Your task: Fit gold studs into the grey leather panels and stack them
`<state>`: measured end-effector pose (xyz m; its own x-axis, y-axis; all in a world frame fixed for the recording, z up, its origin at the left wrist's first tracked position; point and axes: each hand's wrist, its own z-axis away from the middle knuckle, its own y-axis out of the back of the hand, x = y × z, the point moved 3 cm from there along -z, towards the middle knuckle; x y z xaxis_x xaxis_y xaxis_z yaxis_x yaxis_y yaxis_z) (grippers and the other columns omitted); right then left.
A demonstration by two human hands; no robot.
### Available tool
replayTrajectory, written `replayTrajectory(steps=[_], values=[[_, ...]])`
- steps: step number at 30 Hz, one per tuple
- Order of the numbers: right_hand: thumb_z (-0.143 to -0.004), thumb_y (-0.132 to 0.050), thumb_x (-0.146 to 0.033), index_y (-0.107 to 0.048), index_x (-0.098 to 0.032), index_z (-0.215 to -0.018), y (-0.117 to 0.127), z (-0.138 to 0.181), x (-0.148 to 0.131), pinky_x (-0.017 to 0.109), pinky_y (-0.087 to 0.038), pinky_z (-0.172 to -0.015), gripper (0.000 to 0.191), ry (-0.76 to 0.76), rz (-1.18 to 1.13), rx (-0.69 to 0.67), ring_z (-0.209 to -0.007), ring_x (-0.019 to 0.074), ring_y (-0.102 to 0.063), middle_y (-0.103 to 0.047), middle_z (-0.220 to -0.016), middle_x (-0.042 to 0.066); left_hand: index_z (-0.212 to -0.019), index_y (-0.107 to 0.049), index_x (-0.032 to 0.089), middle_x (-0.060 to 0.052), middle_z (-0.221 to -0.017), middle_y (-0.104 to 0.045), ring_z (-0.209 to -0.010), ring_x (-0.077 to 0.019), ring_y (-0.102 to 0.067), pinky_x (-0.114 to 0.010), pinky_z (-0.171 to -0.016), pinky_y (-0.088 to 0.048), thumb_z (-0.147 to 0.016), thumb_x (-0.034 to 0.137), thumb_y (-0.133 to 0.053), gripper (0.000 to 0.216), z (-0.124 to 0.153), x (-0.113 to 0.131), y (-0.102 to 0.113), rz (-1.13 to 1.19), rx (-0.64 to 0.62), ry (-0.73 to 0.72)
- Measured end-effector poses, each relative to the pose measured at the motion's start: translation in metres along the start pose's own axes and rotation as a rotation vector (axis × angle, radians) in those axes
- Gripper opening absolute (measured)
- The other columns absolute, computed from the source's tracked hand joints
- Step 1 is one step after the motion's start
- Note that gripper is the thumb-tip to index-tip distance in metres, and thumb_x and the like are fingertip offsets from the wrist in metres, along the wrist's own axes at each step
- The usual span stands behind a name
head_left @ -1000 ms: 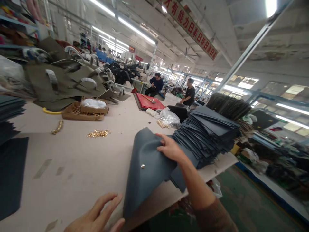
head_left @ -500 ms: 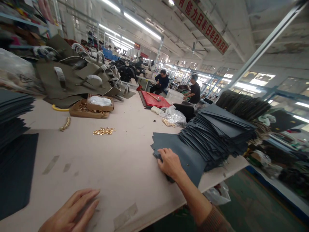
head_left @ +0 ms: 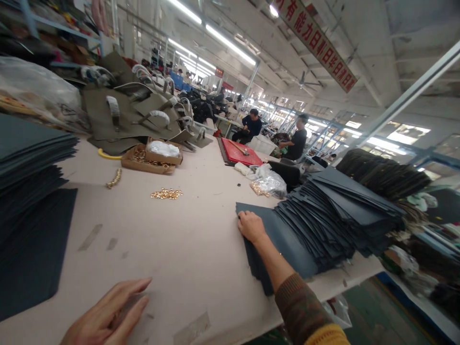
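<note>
My right hand [head_left: 252, 226] rests at the far left corner of a dark blue-grey panel [head_left: 269, 215], fingers curled over its edge. Beneath it, the lower layers stick out at the left and near side. Against this panel leans a fanned stack of similar panels [head_left: 323, 211]. At the near left, my left hand [head_left: 108, 311] hovers over or rests on the table [head_left: 172, 244], holding nothing, thumb apart from its stretched fingers. A small pile of gold-coloured metal pieces [head_left: 167, 193] lies beyond it. A curved row of gold pieces [head_left: 114, 178] sits farther left.
Another stack of dark panels [head_left: 32, 191] fills the left side. Behind are cardboard boxes [head_left: 143, 165] of metal pieces, olive panels with wrapped handles [head_left: 132, 115], a plastic bag [head_left: 271, 181] and a hammer on a red sheet [head_left: 239, 152]. Two people [head_left: 252, 125] sit farther back.
My right hand has reached farther forward along the panel's left edge, bringing more sleeve into view. The panel layers under it have shifted. My left hand is nearly still; the view has turned slightly left.
</note>
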<state>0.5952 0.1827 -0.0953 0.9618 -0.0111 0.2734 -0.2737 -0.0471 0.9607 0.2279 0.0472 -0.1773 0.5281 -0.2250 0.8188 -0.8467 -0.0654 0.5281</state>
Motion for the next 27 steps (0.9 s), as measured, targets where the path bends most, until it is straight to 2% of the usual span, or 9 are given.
replayTrajectory(steps=[2, 3, 4, 7, 10, 13, 15, 20, 27], values=[[-0.092, -0.047, -0.02, -0.063, -0.017, -0.106, 0.005, -0.01, -0.001, 0.031, -0.048, -0.081, 0.022, -0.022, -0.022, 0.001, -0.095, 0.0234, -0.064, -0.068, -0.101, 0.012, -0.124, -0.055, 0.029, 0.0, -0.096, -0.066, -0.065, -0.0151, -0.061, -0.024, -0.06, -0.052, -0.086, 0.051, -0.056, 0.044, 0.001, 0.016, 0.01, 0.09, -0.013, 0.108], [-0.091, -0.046, -0.019, -0.064, -0.016, -0.107, 0.008, -0.014, -0.003, 0.033, -0.048, -0.08, 0.024, -0.031, -0.038, 0.002, -0.094, 0.0248, -0.065, -0.068, -0.101, 0.014, -0.129, -0.05, 0.027, 0.001, -0.091, -0.065, -0.057, -0.013, -0.056, -0.024, -0.055, -0.05, -0.088, 0.048, -0.051, 0.046, 0.001, 0.026, 0.015, 0.155, -0.046, 0.139], [-0.091, -0.046, -0.017, -0.064, -0.013, -0.108, 0.009, -0.018, -0.006, 0.035, -0.049, -0.079, 0.026, -0.04, -0.056, 0.004, -0.094, 0.027, -0.066, -0.068, -0.101, 0.017, -0.135, -0.044, 0.024, -0.001, -0.094, -0.065, -0.063, -0.0135, -0.057, -0.025, -0.063, -0.051, -0.091, 0.042, -0.046, 0.048, 0.0, 0.035, 0.019, 0.218, -0.111, 0.184], [-0.09, -0.046, -0.018, -0.06, -0.007, -0.119, 0.015, -0.025, -0.032, 0.041, -0.05, -0.082, 0.035, -0.011, -0.113, 0.03, -0.099, 0.0311, -0.065, -0.066, -0.11, 0.024, -0.14, -0.035, 0.016, -0.006, -0.106, -0.064, -0.087, -0.0161, -0.061, -0.032, -0.088, -0.048, -0.092, 0.032, -0.038, 0.051, -0.004, 0.049, 0.033, 0.42, -0.149, 0.267], [-0.09, -0.051, -0.029, -0.062, -0.012, -0.12, 0.029, -0.005, -0.09, 0.036, -0.051, -0.084, 0.036, 0.142, -0.488, 0.044, -0.094, 0.0249, -0.067, -0.07, -0.108, 0.015, -0.147, -0.019, 0.011, -0.013, -0.119, -0.062, -0.097, -0.018, -0.062, -0.036, -0.092, -0.046, -0.092, 0.029, -0.036, 0.06, -0.004, 0.047, 0.043, 0.541, -0.123, 0.299], [-0.088, -0.057, -0.038, -0.069, -0.016, -0.106, 0.053, 0.041, -0.163, 0.03, -0.055, -0.072, 0.031, 0.348, -1.074, -0.096, -0.077, 0.0201, -0.069, -0.074, -0.089, 0.007, -0.151, -0.004, 0.013, -0.016, -0.132, -0.057, -0.107, -0.019, -0.062, -0.038, -0.095, -0.047, -0.093, 0.025, -0.036, 0.067, -0.001, 0.04, 0.049, 0.585, -0.068, 0.29], [-0.087, -0.059, -0.034, -0.071, -0.018, -0.103, 0.071, 0.071, -0.207, 0.027, -0.055, -0.071, 0.025, 0.504, -1.241, -0.153, -0.077, 0.0178, -0.069, -0.074, -0.09, 0.005, -0.152, 0.0, 0.016, -0.015, -0.135, -0.056, -0.114, -0.0189, -0.059, -0.04, -0.101, -0.044, -0.093, 0.021, -0.036, 0.069, 0.001, 0.036, 0.055, 0.506, -0.022, 0.247], [-0.086, -0.056, -0.017, -0.07, -0.02, -0.104, 0.099, 0.104, -0.271, 0.023, -0.054, -0.073, 0.023, 0.719, -1.326, -0.064, -0.076, 0.0132, -0.068, -0.074, -0.092, 0.002, -0.152, 0.006, 0.022, -0.012, -0.139, -0.055, -0.123, -0.0185, -0.055, -0.041, -0.107, -0.042, -0.091, 0.012, -0.033, 0.074, 0.007, 0.03, 0.07, 0.27, 0.048, 0.145], [-0.084, -0.056, -0.013, -0.071, -0.018, -0.101, 0.108, 0.102, -0.296, 0.02, -0.056, -0.069, 0.023, 0.81, -1.26, 0.035, -0.071, 0.0125, -0.071, -0.076, -0.088, 0.002, -0.152, 0.008, 0.021, -0.014, -0.136, -0.057, -0.121, -0.0204, -0.058, -0.041, -0.103, -0.047, -0.089, 0.008, -0.032, 0.076, 0.016, 0.02, 0.089, 0.196, 0.126, 0.14]])
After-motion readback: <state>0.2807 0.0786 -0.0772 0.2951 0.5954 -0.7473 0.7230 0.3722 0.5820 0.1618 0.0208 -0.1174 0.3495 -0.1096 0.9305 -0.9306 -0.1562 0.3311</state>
